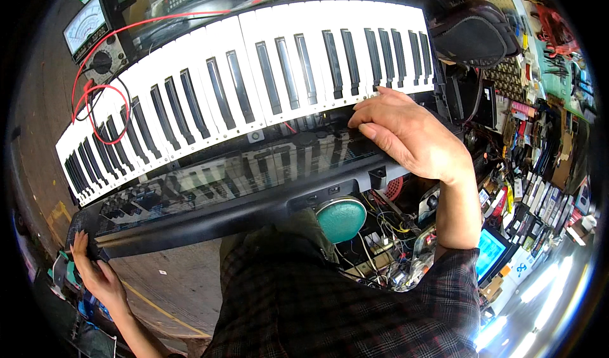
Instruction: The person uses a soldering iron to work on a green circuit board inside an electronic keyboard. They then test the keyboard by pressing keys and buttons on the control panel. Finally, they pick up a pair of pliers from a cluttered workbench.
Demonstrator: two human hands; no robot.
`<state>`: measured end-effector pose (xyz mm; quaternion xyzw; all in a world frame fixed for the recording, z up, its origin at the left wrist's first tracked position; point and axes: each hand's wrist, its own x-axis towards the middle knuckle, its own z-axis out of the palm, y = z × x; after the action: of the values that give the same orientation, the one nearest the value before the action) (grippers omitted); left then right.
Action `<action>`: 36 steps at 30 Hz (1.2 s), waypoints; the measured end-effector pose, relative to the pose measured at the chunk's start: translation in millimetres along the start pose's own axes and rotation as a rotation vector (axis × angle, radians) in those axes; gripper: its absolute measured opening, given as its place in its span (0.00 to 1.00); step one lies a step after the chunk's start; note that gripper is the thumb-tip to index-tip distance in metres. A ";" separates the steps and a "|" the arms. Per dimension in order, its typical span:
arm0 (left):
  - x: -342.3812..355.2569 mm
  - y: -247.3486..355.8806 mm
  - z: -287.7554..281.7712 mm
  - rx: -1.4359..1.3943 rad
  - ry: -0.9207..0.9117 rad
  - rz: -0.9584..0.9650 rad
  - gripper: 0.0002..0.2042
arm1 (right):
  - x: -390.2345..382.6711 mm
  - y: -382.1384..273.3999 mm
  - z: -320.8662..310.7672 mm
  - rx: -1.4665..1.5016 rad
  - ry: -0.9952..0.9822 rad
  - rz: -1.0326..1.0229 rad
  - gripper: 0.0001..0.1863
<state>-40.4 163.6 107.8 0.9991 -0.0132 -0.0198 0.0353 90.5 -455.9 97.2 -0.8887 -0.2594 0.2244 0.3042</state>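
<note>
An electronic keyboard [285,107] lies across in front of me, white and black keys on the far side. Along the near side runs its glossy black top panel [209,177], which mirrors the keys. A dark gap with a bit of red wire shows between the key strip and the panel. My left hand [100,282] grips the left end of the black case, fingers over the corner. At the right, my right hand [415,132] bends over the panel, with its fingertips in the gap beside the key strip; part of its grip is hidden.
Beyond the keys' left side stands an analog multimeter [95,40] with red and black leads, one looping over the keys. A green round-topped stool [342,219] is below the near edge. Wires, boxes and a lit blue screen [491,253] crowd the right.
</note>
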 end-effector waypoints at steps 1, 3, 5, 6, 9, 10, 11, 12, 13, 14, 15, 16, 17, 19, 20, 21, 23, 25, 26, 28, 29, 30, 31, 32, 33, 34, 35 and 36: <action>0.2 -0.5 0.5 -0.010 0.002 -0.001 0.28 | 0.3 -1.2 -1.7 0.011 -0.008 0.006 0.15; -0.6 -2.3 0.5 -0.027 0.008 -0.005 0.28 | 0.9 -3.0 -1.6 0.055 -0.007 0.045 0.15; -2.0 -0.9 0.3 -0.053 0.003 -0.023 0.28 | 0.7 -6.4 0.2 0.118 0.012 0.115 0.16; -2.7 -0.1 0.3 -0.067 0.001 -0.032 0.28 | 3.1 -8.5 0.2 0.139 -0.008 0.116 0.16; -4.7 1.6 0.0 -0.046 0.001 -0.050 0.28 | 11.9 -12.6 1.9 0.195 -0.067 0.101 0.18; -5.2 1.8 -0.1 -0.042 0.005 -0.048 0.28 | 14.3 -10.7 3.9 0.209 -0.086 0.085 0.18; -5.8 1.3 -0.2 -0.037 0.007 -0.047 0.28 | 16.4 -10.0 5.7 0.223 -0.106 0.070 0.18; -6.3 1.0 -0.3 -0.033 0.009 -0.047 0.28 | 17.1 -9.9 6.8 0.226 -0.105 0.077 0.18; -6.7 1.3 -0.2 -0.039 0.010 -0.040 0.28 | 17.2 -9.5 7.5 0.230 -0.104 0.085 0.19; -6.4 1.7 -0.4 -0.042 0.009 -0.033 0.28 | 17.4 -9.4 8.2 0.236 -0.102 0.092 0.19; -6.2 2.0 -0.6 -0.046 0.009 -0.025 0.29 | 17.3 -10.7 7.6 0.235 -0.108 0.105 0.19; -6.3 2.1 -0.6 -0.039 0.004 -0.024 0.29 | 16.7 -13.0 6.2 0.234 -0.114 0.119 0.18; -7.5 2.8 0.0 -0.032 0.001 -0.026 0.29 | 16.5 -13.7 5.9 0.231 -0.120 0.130 0.18; -8.3 3.8 0.0 -0.017 -0.004 -0.022 0.29 | 16.7 -12.7 7.5 0.231 -0.116 0.131 0.18; -7.0 4.7 -0.7 -0.010 -0.005 -0.014 0.29 | 16.2 -12.5 7.7 0.231 -0.113 0.135 0.18; -6.2 4.8 -0.9 -0.003 -0.006 -0.006 0.29 | 16.1 -13.0 7.3 0.234 -0.118 0.136 0.18; -6.3 4.4 0.2 -0.025 -0.002 -0.012 0.29 | 15.9 -14.3 6.1 0.239 -0.127 0.138 0.17; -6.1 4.2 0.1 -0.031 -0.005 -0.012 0.29 | 14.4 -13.8 6.1 0.230 -0.121 0.123 0.17; -5.9 4.0 0.2 -0.028 -0.012 -0.010 0.29 | 13.8 -13.8 5.6 0.224 -0.119 0.117 0.17; -5.0 4.9 1.0 -0.016 -0.017 -0.010 0.29 | 11.8 -14.9 3.9 0.246 -0.105 0.103 0.17; -5.7 6.3 -1.7 -0.002 -0.014 -0.014 0.29 | 10.6 -16.2 3.0 0.259 -0.098 0.091 0.17; -6.3 7.2 -4.4 0.014 -0.011 -0.018 0.28 | 9.6 -17.1 1.5 0.260 -0.094 0.092 0.17; -6.7 7.0 -4.4 -0.011 -0.006 -0.010 0.29 | 8.5 -17.9 -0.7 0.261 -0.091 0.093 0.17; -7.0 3.8 -2.5 -0.028 -0.005 -0.002 0.29 | 8.2 -19.4 -0.5 0.270 -0.087 0.091 0.17; -8.7 -0.9 -4.9 -0.030 -0.007 0.001 0.29 | 8.3 -21.3 2.4 0.265 -0.071 0.108 0.17; -6.8 4.3 -4.4 -0.010 -0.004 0.030 0.28 | 5.9 -22.5 2.8 0.261 -0.054 0.125 0.17; -3.2 7.0 -1.9 -0.029 -0.002 0.025 0.28 | 4.1 -26.3 2.7 0.239 -0.027 0.133 0.17; -2.2 9.9 -1.5 -0.039 0.005 0.015 0.28 | 4.0 -27.1 4.6 0.224 -0.001 0.131 0.17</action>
<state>-42.8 153.8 110.1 0.9981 -0.0200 -0.0176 0.0551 82.1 -433.1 110.8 -0.8641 -0.1743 0.2720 0.3859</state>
